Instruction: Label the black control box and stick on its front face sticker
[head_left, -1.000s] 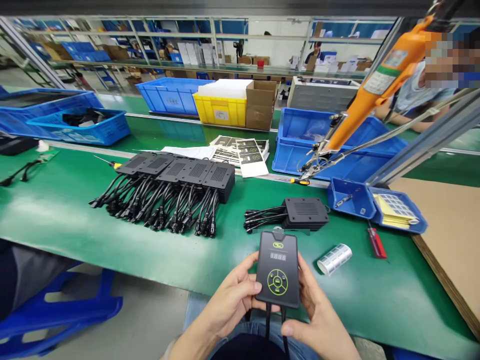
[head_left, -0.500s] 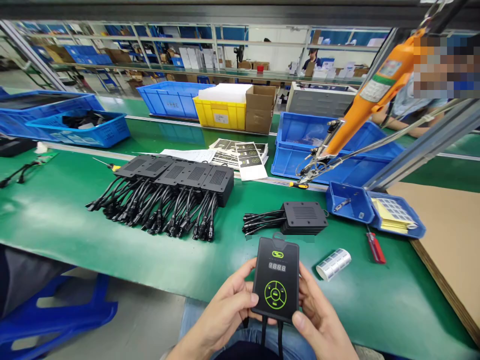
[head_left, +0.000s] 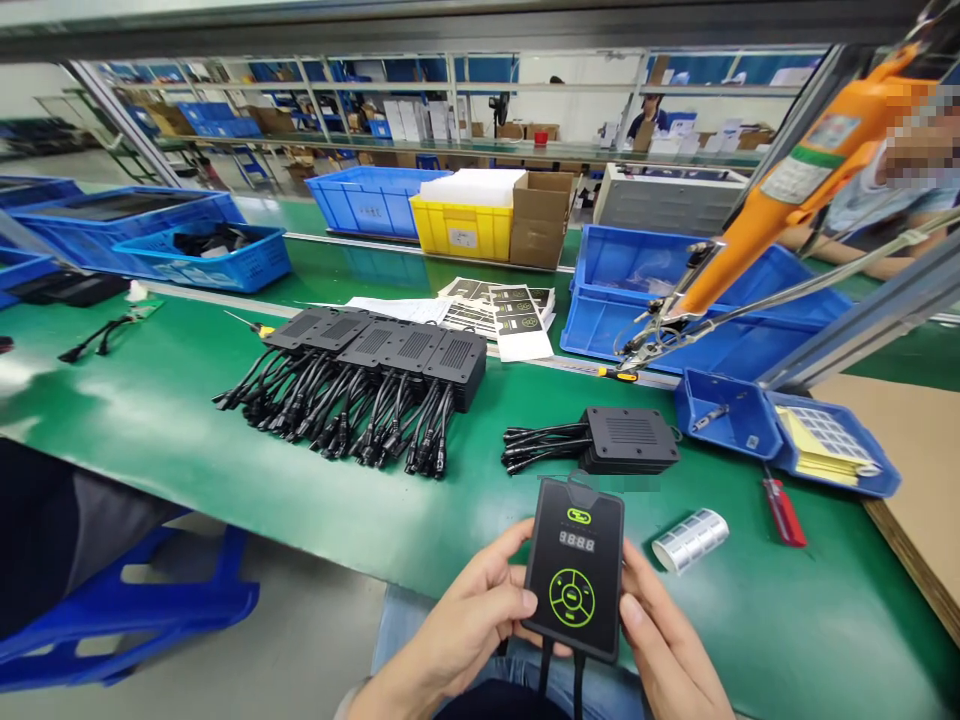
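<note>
A black controller box [head_left: 574, 570] with a small digit display, green ring markings and cables at its lower end is held between both hands, face up. My left hand [head_left: 480, 610] grips its left side, thumb on the front edge. My right hand [head_left: 664, 625] holds the right side, its thumb along that edge. Just beyond lies a stack of black boxes [head_left: 630, 438] with cables pointing left. Farther left, several more stacked black boxes [head_left: 457, 355] have their cables toward me. A curled sheet of labels [head_left: 690, 540] rests right of the held box.
A red screwdriver [head_left: 784, 512] and small blue trays [head_left: 727, 415] are at the right. An orange tool [head_left: 795, 180] hangs above larger blue bins [head_left: 637, 330]. Printed sheets [head_left: 519, 325] lie behind the stacks. A blue stool [head_left: 150, 600] stands at lower left.
The view has shifted left, so the scene and the held box appear farther right. My right thumb has moved from the box's lower front corner up along its right edge.
</note>
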